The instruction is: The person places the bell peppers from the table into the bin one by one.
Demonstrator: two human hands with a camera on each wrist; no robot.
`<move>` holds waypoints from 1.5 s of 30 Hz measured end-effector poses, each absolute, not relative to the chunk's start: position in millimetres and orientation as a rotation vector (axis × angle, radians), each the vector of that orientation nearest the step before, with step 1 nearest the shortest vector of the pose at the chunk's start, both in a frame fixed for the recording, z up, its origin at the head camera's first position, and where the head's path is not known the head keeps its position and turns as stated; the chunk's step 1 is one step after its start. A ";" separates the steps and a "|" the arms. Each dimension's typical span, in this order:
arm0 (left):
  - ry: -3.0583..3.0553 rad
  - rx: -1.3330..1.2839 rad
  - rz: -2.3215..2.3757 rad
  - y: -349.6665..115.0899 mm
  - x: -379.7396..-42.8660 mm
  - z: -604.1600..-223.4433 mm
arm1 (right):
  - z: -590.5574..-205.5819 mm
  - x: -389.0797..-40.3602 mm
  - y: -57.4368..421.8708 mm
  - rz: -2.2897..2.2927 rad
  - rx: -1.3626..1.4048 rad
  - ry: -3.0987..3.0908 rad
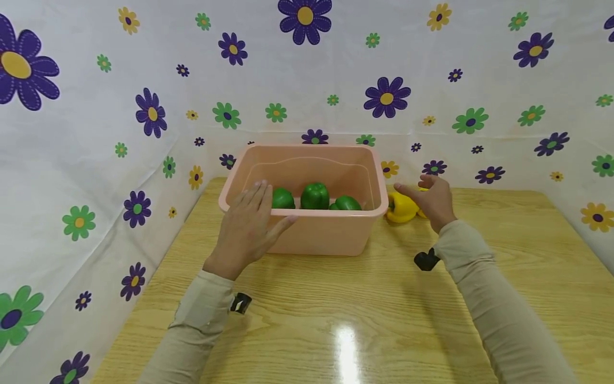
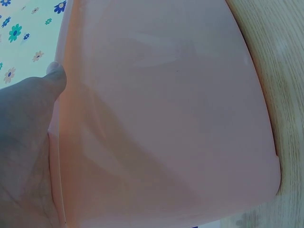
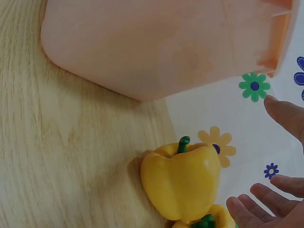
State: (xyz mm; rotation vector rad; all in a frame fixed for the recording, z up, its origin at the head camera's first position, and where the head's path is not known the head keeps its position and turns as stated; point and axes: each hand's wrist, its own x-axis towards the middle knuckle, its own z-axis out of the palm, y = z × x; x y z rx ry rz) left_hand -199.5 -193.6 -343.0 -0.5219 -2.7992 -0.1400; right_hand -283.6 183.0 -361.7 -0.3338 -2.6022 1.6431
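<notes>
A pink plastic bin (image 1: 316, 232) stands at the back of the table with several green bell peppers (image 1: 315, 197) inside. My left hand (image 1: 247, 226) rests on its front left rim, fingers straight and reaching over the edge; in the left wrist view the thumb (image 2: 57, 76) lies along the rim. Right of the bin sits a yellow bell pepper (image 3: 181, 179), stem up, with a second yellow pepper (image 3: 223, 216) close against it. Above these hovers my right hand (image 1: 434, 202), its thumb and fingers spread apart and nothing between them.
The wooden table (image 1: 297, 309) runs out in front of the bin. A white sheet with printed flowers (image 1: 336, 69) hangs behind and along the left side. Dark wrist camera pieces (image 1: 241, 303) stick out below both sleeves.
</notes>
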 end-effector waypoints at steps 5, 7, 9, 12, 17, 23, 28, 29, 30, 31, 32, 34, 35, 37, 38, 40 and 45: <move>-2.798 -0.520 -0.142 -193.8 -200.1 -342.9 | -370.8 -285.4 182.0 1.599 -0.325 -2.627; -2.802 -0.520 -0.145 -193.8 -200.0 -342.6 | -374.2 -286.2 181.6 1.584 -0.326 -2.641; -2.807 -0.520 -0.143 -193.9 -199.9 -342.6 | -377.8 -287.0 181.5 1.583 -0.329 -2.649; -2.811 -0.517 -0.138 -194.2 -199.8 -342.6 | -382.9 -287.8 181.4 1.565 -0.329 -2.665; -2.813 -0.510 -0.138 -194.2 -200.1 -342.9 | -388.6 -288.2 181.5 1.529 -0.334 -2.674; -2.815 -0.506 -0.145 -193.9 -200.3 -342.6 | -391.3 -290.1 180.5 1.477 -0.317 -2.692; -2.806 -0.508 -0.140 -193.7 -200.2 -342.7 | -393.0 -288.8 179.7 1.411 -0.309 -2.737; -2.806 -0.508 -0.139 -193.6 -200.1 -342.8 | -393.5 -288.2 179.8 1.400 -0.316 -2.746; -2.808 -0.509 -0.140 -193.5 -200.1 -342.9 | -394.0 -287.6 180.0 1.393 -0.321 -2.754; -2.808 -0.508 -0.141 -193.5 -200.2 -342.9 | -394.7 -287.6 180.5 1.384 -0.325 -2.762; -2.810 -0.508 -0.141 -193.4 -200.3 -342.9 | -395.4 -287.6 180.9 1.381 -0.332 -2.765; -2.810 -0.508 -0.145 -193.4 -200.7 -343.1 | -396.3 -287.4 181.4 1.379 -0.340 -2.769; -2.811 -0.507 -0.148 -193.4 -201.0 -343.2 | -396.7 -287.3 181.5 1.378 -0.340 -2.770; -2.813 -0.506 -0.150 -193.5 -201.3 -343.3 | -397.8 -287.6 181.7 1.368 -0.334 -2.776; -2.816 -0.504 -0.151 -193.5 -201.2 -343.1 | -398.3 -287.7 181.5 1.362 -0.333 -2.781; -2.817 -0.501 -0.152 -193.5 -200.9 -343.1 | -399.2 -287.9 181.1 1.352 -0.331 -2.791; -2.828 -0.497 -0.147 -193.8 -200.9 -343.3 | -401.2 -287.3 180.1 1.319 -0.303 -2.806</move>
